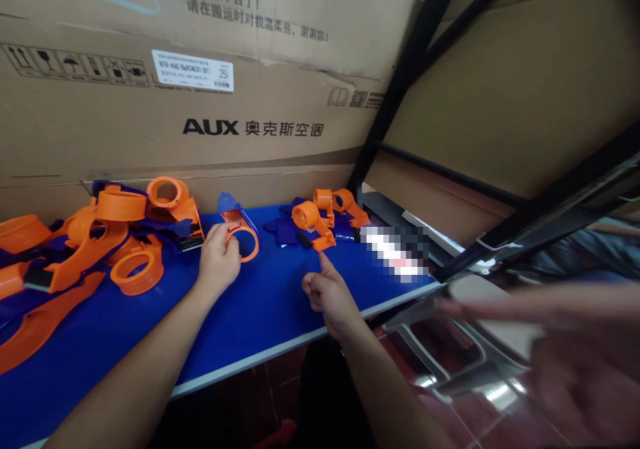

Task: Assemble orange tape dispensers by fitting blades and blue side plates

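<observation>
The left hand point(219, 260) pinches the orange ring point(243, 243) on the tabletop point(260, 305), its blue end pointing away; the right hand point(327, 294), loosely curled and empty, sits right of the ring.

Blurred and cut-off parts

A pixelated patch point(395, 252) right of the orange ring point(243, 243) hides something; another person's blurred hand point(560, 342) leaves the frame.
</observation>
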Tool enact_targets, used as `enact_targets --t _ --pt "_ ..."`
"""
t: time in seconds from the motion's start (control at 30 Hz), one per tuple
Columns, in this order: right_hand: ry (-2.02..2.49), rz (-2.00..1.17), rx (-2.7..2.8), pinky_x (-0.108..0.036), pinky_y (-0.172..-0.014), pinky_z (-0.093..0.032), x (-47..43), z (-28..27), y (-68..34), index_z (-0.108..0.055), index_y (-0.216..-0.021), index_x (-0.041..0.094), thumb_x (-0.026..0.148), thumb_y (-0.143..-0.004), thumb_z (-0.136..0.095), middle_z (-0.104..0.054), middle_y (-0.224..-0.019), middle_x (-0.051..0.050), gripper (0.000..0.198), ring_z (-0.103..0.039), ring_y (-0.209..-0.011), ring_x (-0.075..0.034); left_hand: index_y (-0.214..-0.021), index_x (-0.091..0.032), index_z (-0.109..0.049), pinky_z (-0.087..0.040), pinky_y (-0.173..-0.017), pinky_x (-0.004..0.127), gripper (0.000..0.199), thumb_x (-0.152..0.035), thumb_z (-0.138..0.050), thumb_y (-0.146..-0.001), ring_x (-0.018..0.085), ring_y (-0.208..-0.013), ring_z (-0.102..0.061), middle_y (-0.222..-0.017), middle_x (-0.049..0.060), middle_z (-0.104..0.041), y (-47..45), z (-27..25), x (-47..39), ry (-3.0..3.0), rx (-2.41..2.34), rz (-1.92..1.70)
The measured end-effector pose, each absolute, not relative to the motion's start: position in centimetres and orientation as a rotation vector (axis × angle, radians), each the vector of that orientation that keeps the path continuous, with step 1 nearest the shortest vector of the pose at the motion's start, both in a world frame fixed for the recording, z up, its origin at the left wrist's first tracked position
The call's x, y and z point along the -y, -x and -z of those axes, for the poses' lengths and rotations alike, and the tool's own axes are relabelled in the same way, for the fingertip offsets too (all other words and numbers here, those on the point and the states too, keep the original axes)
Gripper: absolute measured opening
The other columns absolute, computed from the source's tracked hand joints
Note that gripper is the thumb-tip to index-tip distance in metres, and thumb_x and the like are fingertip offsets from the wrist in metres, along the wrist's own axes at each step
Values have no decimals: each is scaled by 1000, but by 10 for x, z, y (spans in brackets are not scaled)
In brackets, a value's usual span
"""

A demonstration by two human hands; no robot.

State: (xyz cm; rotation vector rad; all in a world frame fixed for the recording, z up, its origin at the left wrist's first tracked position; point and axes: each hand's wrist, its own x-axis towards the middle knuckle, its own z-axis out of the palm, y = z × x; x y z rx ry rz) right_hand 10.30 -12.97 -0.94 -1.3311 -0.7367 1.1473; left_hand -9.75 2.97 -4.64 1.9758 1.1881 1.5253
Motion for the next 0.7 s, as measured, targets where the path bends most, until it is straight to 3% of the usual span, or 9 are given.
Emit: enact_targets --t 0.13,0.23,0.33,0.53,0.7 --pt "1341 -1095 870 -24 -47 -22 116 2 -97 -30 -164 17 24 -69 -56 -56 -69 7 98 -29 -51 -10 -114 -21 -68 -61 -80 31 31 -15 -49 -90 20 -94 -69 -108 7 -66 97 46 -29 -1922 -1151 -1520" --pt "1367 -943 1021 -27 -52 -33 91 -3 -96 -51 -151 18 31 -74 -58 -59 -77 3 78 -42 -57 -12 -116 -21 -66 -59 -63 25 31 -16 -48 -92 15 -80 -67 -108 6 -64 96 46 -25 -1863 -1108 -1491" --pt "1424 -835 1156 -28 -57 -39 60 -11 -95 -60 -141 20 39 -79 -58 -62 -84 0 65 -51 -65 -14 -118 -22 -64 -57 -57 23 31 -16 -46 -94 13 -71 -64 -105 4 -63 95 45 -22 -1814 -1097 -1471" --pt "1389 -1003 1329 -29 -68 -47 10 -30 -82 -71 -121 22 47 -81 -71 -73 -97 -4 47 -64 -83 -19 -112 -23 -63 -61 -76 30 26 -13 -50 -92 19 -96 -69 -106 5 -69 94 46 -24 -1861 -1048 -1467" --pt "1090 -1315 1550 -31 -79 -53 -23 -31 -73 -71 -109 20 38 -82 -73 -75 -101 -4 32 -68 -89 -19 -113 -24 -62 -59 -92 38 26 -12 -50 -94 21 -104 -70 -107 4 -71 97 42 -24 -1941 -1002 -1474"
